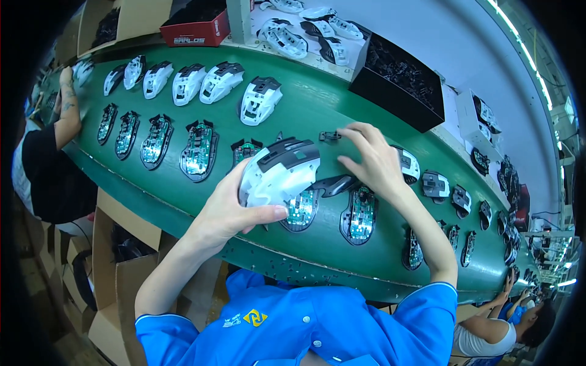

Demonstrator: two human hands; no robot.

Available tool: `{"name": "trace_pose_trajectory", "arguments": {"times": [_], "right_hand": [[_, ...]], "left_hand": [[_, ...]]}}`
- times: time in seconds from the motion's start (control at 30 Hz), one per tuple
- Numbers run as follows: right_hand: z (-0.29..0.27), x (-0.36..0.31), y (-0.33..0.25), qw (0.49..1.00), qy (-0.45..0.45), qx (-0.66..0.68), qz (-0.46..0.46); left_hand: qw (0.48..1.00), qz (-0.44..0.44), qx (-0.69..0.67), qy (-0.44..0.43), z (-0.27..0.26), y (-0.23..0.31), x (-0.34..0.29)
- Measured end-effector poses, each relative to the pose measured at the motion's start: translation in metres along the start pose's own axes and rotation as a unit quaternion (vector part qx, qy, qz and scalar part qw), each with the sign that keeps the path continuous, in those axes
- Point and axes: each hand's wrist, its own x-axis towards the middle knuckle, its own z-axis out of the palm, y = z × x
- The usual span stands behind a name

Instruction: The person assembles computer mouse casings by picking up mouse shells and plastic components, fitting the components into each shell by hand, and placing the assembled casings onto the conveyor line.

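A white computer mouse shell with a dark grey top [281, 168] is in my left hand [229, 210], thumb along its near side, fingers mostly hidden beneath. My right hand [375, 160] hovers over the green bench with thumb and forefinger apart and nothing visible between them. Close to its fingertips lies a small dark part [329, 135]. A curved black plastic piece [334, 185] sits between the shell and my right hand; I cannot tell whether it touches either. Below the shell, partly covered, is a mouse base with a green circuit board [302, 210]. Another such base [359, 216] lies under my right wrist.
White shells [261, 100] and open bases [199, 149] run in rows along the green bench [244, 64]. A black box of small dark parts [400, 79] and a red box [195, 27] stand behind. Cardboard cartons [122, 244] are at left. Other people work at both sides.
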Motion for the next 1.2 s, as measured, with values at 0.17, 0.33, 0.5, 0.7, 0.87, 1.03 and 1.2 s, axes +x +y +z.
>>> {"name": "trace_pose_trajectory", "arguments": {"times": [0.17, 0.33, 0.5, 0.7, 0.87, 1.03, 1.2], "right_hand": [[-0.016, -0.028, -0.014, 0.984, -0.158, 0.042, -0.076], [-0.006, -0.028, -0.015, 0.976, -0.150, 0.053, -0.147], [-0.038, -0.014, -0.007, 0.972, -0.152, 0.121, -0.130], [-0.087, 0.005, -0.042, 0.842, -0.094, 0.531, 0.022], [-0.082, 0.012, -0.075, 0.870, -0.197, 0.452, 0.000], [-0.078, 0.005, -0.084, 0.851, -0.179, 0.486, 0.088], [-0.070, -0.001, -0.084, 0.840, -0.171, 0.510, 0.069]], "left_hand": [[0.999, 0.028, -0.007, 0.022, -0.004, -0.001, 0.006], [0.998, 0.053, -0.025, -0.010, -0.006, 0.004, 0.016], [0.992, 0.111, -0.026, -0.054, -0.020, 0.002, 0.013], [0.985, 0.138, -0.013, -0.098, -0.020, 0.002, 0.009], [0.981, 0.147, -0.013, -0.122, -0.015, 0.003, 0.002], [0.983, 0.149, 0.010, -0.108, -0.006, 0.002, -0.006], [0.986, 0.145, 0.012, -0.080, -0.005, 0.002, -0.010]]}}
